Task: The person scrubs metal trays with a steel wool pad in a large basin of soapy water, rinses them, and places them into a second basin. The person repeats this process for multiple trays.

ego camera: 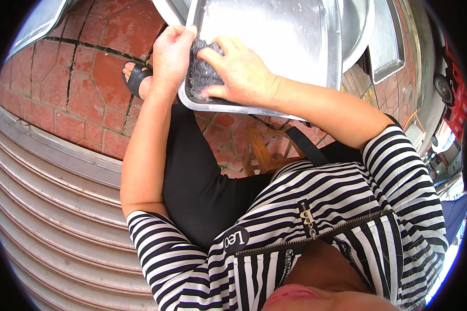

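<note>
A shallow rectangular metal tray (272, 50) lies before me, its inside glaring bright and dotted with water drops. My left hand (172, 56) grips the tray's left rim, thumb over the edge. Inside the near-left corner, my right hand (243, 72) presses on a dark grey fibrous pad (204, 76) that looks like steel wool. Its thumb and fingers spread around the pad, whose underside is hidden. The tray's near edge is above my knees.
Round metal basins (354, 33) show beside and behind the tray. Another tray (387, 42) rests to the right. A wooden stool (258, 149) is below, on red paving tiles (97, 77). A ribbed metal shutter (58, 202) runs along the left.
</note>
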Demonstrator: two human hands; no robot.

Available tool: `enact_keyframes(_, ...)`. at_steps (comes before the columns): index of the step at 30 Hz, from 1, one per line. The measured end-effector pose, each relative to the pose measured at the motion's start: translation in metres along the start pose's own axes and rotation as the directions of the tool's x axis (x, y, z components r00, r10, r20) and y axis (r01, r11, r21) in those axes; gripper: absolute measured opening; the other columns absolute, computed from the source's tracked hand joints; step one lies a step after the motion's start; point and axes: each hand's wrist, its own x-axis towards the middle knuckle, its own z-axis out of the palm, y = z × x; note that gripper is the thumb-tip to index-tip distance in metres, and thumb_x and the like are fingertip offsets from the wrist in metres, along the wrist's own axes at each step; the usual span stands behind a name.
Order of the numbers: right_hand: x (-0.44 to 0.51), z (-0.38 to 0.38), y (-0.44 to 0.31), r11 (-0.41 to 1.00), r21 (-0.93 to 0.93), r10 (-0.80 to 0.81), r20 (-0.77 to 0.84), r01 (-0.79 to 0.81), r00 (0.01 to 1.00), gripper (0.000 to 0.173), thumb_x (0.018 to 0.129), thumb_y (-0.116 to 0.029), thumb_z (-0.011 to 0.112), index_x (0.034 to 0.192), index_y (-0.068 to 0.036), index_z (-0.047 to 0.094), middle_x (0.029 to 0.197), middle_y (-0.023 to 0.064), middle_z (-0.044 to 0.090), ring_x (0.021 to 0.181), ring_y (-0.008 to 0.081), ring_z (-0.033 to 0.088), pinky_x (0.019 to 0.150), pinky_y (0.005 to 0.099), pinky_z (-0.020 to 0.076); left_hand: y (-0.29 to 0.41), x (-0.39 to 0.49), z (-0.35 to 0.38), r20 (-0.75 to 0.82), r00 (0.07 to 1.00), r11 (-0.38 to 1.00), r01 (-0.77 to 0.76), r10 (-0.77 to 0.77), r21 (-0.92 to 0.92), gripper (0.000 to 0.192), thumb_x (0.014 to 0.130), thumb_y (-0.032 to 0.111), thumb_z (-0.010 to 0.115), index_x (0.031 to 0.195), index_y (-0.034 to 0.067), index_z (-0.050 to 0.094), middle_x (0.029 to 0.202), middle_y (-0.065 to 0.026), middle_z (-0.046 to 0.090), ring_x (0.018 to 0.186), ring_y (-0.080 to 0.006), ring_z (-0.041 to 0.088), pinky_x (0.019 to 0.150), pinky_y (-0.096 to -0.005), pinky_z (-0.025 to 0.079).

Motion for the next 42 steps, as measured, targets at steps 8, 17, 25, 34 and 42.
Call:
enact_keyframes(8, 0.014, -0.001, -0.01, 0.99, -0.132, 0.058, 0.1, -0.044, 0.993, 0.065, 0.071, -0.055, 0.081, 0.109, -0.006, 0.061, 0.103, 0.0174, 0.062, 0.1, 0.0356, 0.064, 0.082, 0.0447, 0.0543, -0.001, -0.003, 0.005, -0.033, 0.999, 1.0, 0.023, -0.024, -0.017, 0.02, 0.094, 0.018, 0.068, 0.095, -0.002, 0.067, 0.083, 0.0005, 0.064, 0.078, -0.0082, 0.055, 0.073, -0.0244, 0.046)
enact_keyframes(17, 0.027, -0.018, 0.007, 0.976, -0.105, 0.193, 0.036, -0.189, 0.98, 0.059, 0.076, -0.055, 0.077, 0.103, -0.004, 0.065, 0.098, 0.0202, 0.067, 0.092, 0.0371, 0.069, 0.079, 0.0461, 0.0574, 0.002, -0.002, 0.01, -0.012, 1.0, 1.0, 0.001, -0.001, 0.02, 0.019, 0.093, 0.018, 0.068, 0.095, -0.001, 0.066, 0.084, 0.0009, 0.063, 0.078, -0.0087, 0.053, 0.073, -0.024, 0.044)
enact_keyframes(25, 0.004, -0.012, -0.01, 0.998, -0.045, 0.048, 0.302, -0.037, 0.952, 0.048, 0.078, -0.037, 0.08, 0.11, -0.004, 0.065, 0.105, 0.0205, 0.064, 0.1, 0.0372, 0.066, 0.083, 0.0478, 0.0559, 0.0, -0.005, 0.016, -0.045, 0.999, 1.0, 0.011, -0.011, 0.005, 0.02, 0.092, 0.018, 0.069, 0.092, -0.001, 0.066, 0.082, 0.0009, 0.062, 0.079, -0.0086, 0.052, 0.073, -0.0247, 0.044)
enact_keyframes(34, 0.024, -0.01, 0.012, 0.961, -0.08, 0.265, -0.003, -0.265, 0.964, 0.053, 0.078, -0.045, 0.078, 0.109, -0.004, 0.064, 0.103, 0.0213, 0.066, 0.096, 0.0367, 0.069, 0.08, 0.0465, 0.0571, -0.004, -0.005, 0.014, -0.027, 0.999, 0.998, 0.037, -0.038, -0.049, 0.018, 0.094, 0.02, 0.069, 0.092, 0.001, 0.066, 0.082, 0.0029, 0.061, 0.079, -0.007, 0.053, 0.072, -0.0228, 0.043)
enact_keyframes(42, 0.002, -0.005, -0.01, 0.985, -0.042, 0.174, 0.288, -0.169, 0.942, 0.054, 0.076, -0.044, 0.079, 0.11, -0.005, 0.065, 0.104, 0.0212, 0.067, 0.097, 0.0359, 0.068, 0.082, 0.0451, 0.0571, -0.003, -0.003, 0.019, -0.038, 0.997, 0.997, 0.066, -0.068, -0.046, 0.018, 0.095, 0.018, 0.067, 0.089, 0.002, 0.065, 0.081, 0.002, 0.062, 0.077, -0.0066, 0.053, 0.071, -0.0232, 0.044)
